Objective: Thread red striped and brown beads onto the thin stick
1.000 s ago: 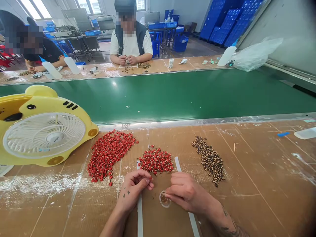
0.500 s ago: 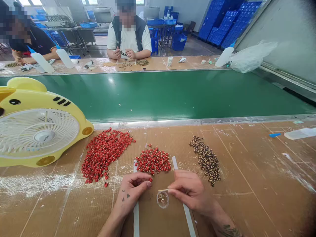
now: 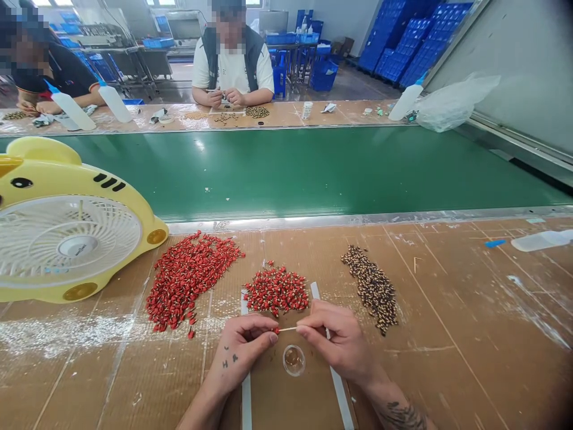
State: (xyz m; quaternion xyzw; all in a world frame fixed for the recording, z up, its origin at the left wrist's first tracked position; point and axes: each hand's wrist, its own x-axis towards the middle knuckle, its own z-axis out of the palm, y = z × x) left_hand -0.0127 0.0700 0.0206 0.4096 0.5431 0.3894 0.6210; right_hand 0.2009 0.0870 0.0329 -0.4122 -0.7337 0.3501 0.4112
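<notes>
My left hand (image 3: 242, 355) pinches a small red piece (image 3: 276, 329) between thumb and forefinger. Opposite it, my right hand (image 3: 340, 340) grips a thin wooden stick (image 3: 288, 328), its far end at the red piece. Just below the stick sits a small clear round dish (image 3: 284, 364) with a little clear liquid-looking content. A small heap of red pieces with pale tips (image 3: 276, 291) lies just beyond my hands. The board (image 3: 290, 406) under them is edged by two pale strips.
A bigger red heap (image 3: 188, 280) lies left, beside a yellow fan (image 3: 147, 206). Black-and-gold pieces (image 3: 371, 289) are heaped right. A bottle (image 3: 539, 240) lies far right. Beyond the green belt (image 3: 286, 167), two people sit at another bench, near upright bottles (image 3: 117, 104).
My right hand has moved up and slightly left, lifting the stick from over the dish to the red piece. My left hand stays almost still, turned slightly.
</notes>
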